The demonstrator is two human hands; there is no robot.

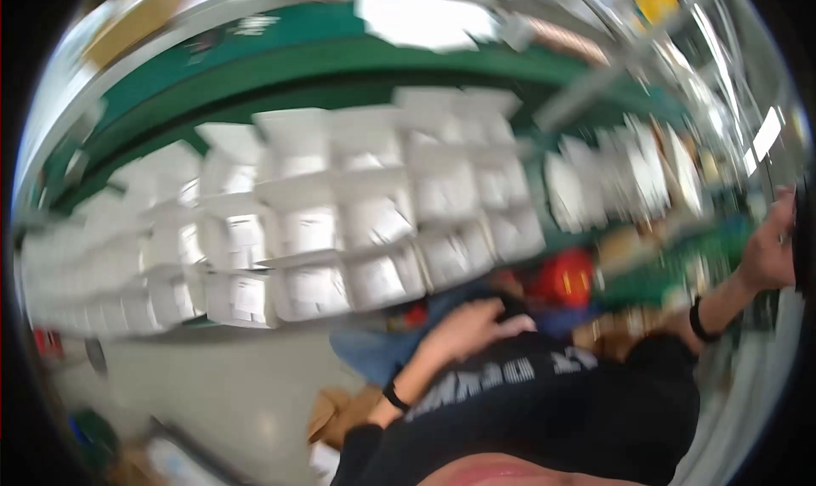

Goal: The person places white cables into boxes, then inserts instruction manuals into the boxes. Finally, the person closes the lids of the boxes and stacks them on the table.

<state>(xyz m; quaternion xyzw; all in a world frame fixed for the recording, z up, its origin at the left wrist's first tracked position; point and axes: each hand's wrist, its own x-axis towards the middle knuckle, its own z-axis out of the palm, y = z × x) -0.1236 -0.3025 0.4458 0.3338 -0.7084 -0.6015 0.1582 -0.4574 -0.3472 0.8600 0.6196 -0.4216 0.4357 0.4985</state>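
The whole picture is blurred by motion and tilted. My left hand (472, 324), with a black band on its wrist, lies with fingers stretched out over a blue cloth thing (374, 354), next to a dark item and a red rounded object (563, 278). My right hand (769, 248), also with a black wristband, is raised at the right rim against a dark upright thing (804, 231); whether it grips it is unclear. My black shirt with white lettering (544, 401) fills the lower middle.
Rows of white boxes (340, 223) are stacked on green shelving (280, 70) across the middle. More white boxes (620, 180) stand to the right. Grey floor (221, 392) shows at lower left, with a brown cardboard piece (340, 414) on it.
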